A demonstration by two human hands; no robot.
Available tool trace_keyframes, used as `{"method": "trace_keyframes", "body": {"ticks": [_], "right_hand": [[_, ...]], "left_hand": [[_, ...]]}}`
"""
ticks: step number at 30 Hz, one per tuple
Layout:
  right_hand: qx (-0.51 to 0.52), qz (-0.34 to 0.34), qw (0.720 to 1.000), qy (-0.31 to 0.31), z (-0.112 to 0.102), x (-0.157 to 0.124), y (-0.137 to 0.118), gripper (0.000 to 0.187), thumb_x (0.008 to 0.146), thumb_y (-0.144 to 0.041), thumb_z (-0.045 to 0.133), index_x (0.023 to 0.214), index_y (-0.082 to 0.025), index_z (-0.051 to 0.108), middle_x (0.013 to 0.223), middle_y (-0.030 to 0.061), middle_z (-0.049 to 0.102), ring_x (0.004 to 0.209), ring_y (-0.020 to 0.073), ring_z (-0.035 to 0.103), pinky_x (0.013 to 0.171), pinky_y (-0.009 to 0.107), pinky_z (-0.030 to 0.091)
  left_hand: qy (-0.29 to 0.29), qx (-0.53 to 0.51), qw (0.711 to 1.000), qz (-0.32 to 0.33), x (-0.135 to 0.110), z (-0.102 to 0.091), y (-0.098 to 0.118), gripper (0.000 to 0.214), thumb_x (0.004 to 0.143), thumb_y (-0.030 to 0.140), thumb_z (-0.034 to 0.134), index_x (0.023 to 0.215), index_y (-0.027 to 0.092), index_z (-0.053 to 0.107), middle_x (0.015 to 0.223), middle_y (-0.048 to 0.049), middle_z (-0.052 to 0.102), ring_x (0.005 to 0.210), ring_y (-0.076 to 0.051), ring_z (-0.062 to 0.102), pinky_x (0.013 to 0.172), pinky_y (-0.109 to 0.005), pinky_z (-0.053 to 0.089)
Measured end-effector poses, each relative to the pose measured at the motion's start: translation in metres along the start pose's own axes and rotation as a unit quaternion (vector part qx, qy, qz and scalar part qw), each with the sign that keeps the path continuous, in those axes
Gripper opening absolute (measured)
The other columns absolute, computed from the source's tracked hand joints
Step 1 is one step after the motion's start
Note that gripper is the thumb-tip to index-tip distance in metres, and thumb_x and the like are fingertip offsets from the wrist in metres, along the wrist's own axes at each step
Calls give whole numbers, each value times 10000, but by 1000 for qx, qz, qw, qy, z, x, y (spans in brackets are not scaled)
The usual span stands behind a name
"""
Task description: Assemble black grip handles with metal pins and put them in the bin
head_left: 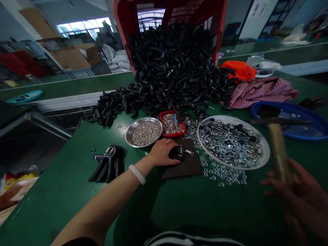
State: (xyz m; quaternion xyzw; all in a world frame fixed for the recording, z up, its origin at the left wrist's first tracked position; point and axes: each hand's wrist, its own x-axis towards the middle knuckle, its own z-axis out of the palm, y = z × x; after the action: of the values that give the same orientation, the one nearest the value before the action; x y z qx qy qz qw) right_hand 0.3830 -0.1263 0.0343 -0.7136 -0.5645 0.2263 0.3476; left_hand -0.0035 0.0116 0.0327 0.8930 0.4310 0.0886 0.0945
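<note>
Black curved pieces (174,68) are lying in a big heap on a green workbench (64,201), slumping out of a tilted red crate (221,24). The person's left hand (162,152), with a white bangle (137,173) on the wrist, is resting on a small black piece (177,152) with a metal spring part attached. Its fingers are curled over the piece and holding it down on a dark brown pad (183,167), though they hide part of it. The right hand (294,194) is raised at the right side of the view, its fingers clenched around the wooden handle of a hammer (279,153). Both are blurred, so the grip looks firm but is hard to read exactly.

Just beyond the pad, a steel bowl (153,123) is holding small silver rings, and a red tray (174,134) is holding small metal parts. A large white plate (230,118) is carrying metal washers and black pieces, with loose washers (221,176) scattered beside it. A stack of black clips (109,164) is sitting to the left, while a checked cloth (261,92), an orange cloth (239,70) and a blue basin (282,106) are lying farther right.
</note>
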Motion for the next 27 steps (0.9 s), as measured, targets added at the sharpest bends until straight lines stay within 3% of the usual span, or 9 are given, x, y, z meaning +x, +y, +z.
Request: {"method": "trace_keyframes", "body": {"ticks": [1, 3, 6, 8, 10, 15, 20, 23, 27], "right_hand": [[21, -15, 999, -30, 13, -4, -18, 621, 833, -389, 468, 1387, -233, 237, 751, 58, 658, 560, 205, 630, 496, 281, 544], [-24, -133, 988, -73, 36, -6, -45, 553, 844, -331, 463, 1368, -285, 295, 775, 38, 661, 611, 193, 640, 518, 264, 552], [-138, -350, 922, -88, 57, 1, -66, 552, 851, -220, 440, 1369, -337, 287, 1048, 46, 636, 858, 204, 639, 698, 308, 557], [-177, -420, 884, -108, 62, 5, -72, 586, 858, -171, 407, 1393, -323, 221, 1117, 53, 611, 903, 193, 629, 732, 313, 550], [-197, -445, 865, -121, 59, 6, -77, 593, 863, -156, 394, 1402, -304, 195, 1099, 56, 621, 874, 180, 638, 705, 291, 557], [-212, -422, 881, -32, 49, -3, -86, 602, 845, -174, 439, 1396, -297, 231, 1130, 59, 610, 881, 208, 639, 711, 307, 560], [-192, -425, 876, -123, 55, -1, -79, 586, 851, -132, 392, 1389, -307, 238, 1085, 27, 633, 849, 167, 645, 704, 261, 555], [-180, -410, 889, -93, 51, -2, -74, 566, 856, -190, 429, 1378, -326, 258, 1096, 38, 624, 898, 186, 634, 729, 293, 553], [-164, -240, 957, 22, 29, -11, -41, 559, 868, -276, 445, 1390, -264, 245, 828, 55, 678, 589, 177, 654, 443, 231, 543]], "left_hand": [[13, -4, 1000, -7, 0, 3, 0, 661, 606, 611, 596, 1138, 225, 532, 1142, -61, 542, 1014, -243, 481, 888, -375, 357], [39, -5, 999, -19, 0, 7, 1, 661, 569, 610, 616, 1099, 221, 554, 1106, -56, 553, 992, -246, 484, 868, -376, 367], [62, -1, 998, -32, 0, 12, 4, 647, 530, 598, 638, 1051, 218, 573, 1052, -52, 570, 976, -251, 485, 851, -380, 366], [66, -4, 997, -41, 0, 13, 5, 633, 526, 594, 637, 1031, 217, 577, 1023, -51, 578, 966, -249, 489, 843, -380, 365], [66, -10, 997, -50, 0, 14, 5, 624, 525, 587, 639, 1022, 215, 576, 1012, -50, 581, 960, -245, 494, 836, -376, 365], [70, -15, 996, -48, 0, 14, 3, 656, 515, 593, 648, 1044, 214, 571, 1044, -52, 577, 974, -250, 489, 855, -380, 359], [66, -11, 997, -46, 1, 12, 4, 636, 524, 605, 642, 1018, 209, 573, 1002, -51, 587, 955, -249, 500, 834, -375, 372], [65, 3, 996, -55, 1, 12, 7, 634, 538, 615, 631, 1021, 210, 559, 1005, -52, 585, 956, -252, 499, 826, -380, 374], [73, 16, 994, -75, -2, 12, 11, 623, 581, 613, 605, 1037, 195, 530, 1041, -67, 572, 983, -264, 498, 850, -394, 373]]}}
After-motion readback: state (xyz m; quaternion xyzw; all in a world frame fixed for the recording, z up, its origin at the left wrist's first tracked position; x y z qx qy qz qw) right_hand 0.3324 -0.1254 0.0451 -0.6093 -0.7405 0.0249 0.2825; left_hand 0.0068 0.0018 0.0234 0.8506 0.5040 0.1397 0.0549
